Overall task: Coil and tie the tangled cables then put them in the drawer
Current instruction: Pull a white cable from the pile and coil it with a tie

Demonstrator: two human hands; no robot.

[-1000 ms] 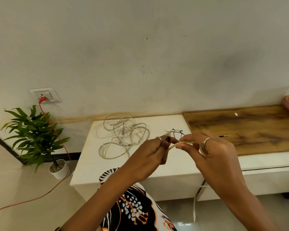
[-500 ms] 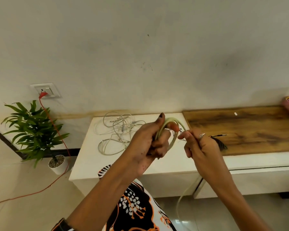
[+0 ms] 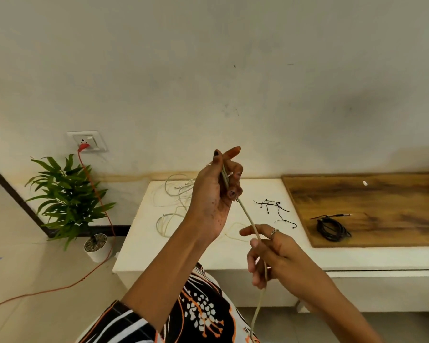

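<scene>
My left hand is raised above the white cabinet top and grips coiled turns of a beige cable against its palm. The cable runs down from it to my right hand, whose curled fingers hold the strand, and then hangs toward the floor. A tangle of white cables lies on the cabinet behind my left hand. Thin black ties are scattered at the cabinet's middle. A coiled black cable rests on the wooden board. A drawer front shows below the top.
A potted green plant stands on the floor at the left. An orange cord runs from the wall socket down across the floor. My patterned clothing fills the bottom middle.
My left hand rose and turned its palm toward me with the coil. My right hand dropped lower and drew the cable straight between the hands. The ties and black cable came into view.
</scene>
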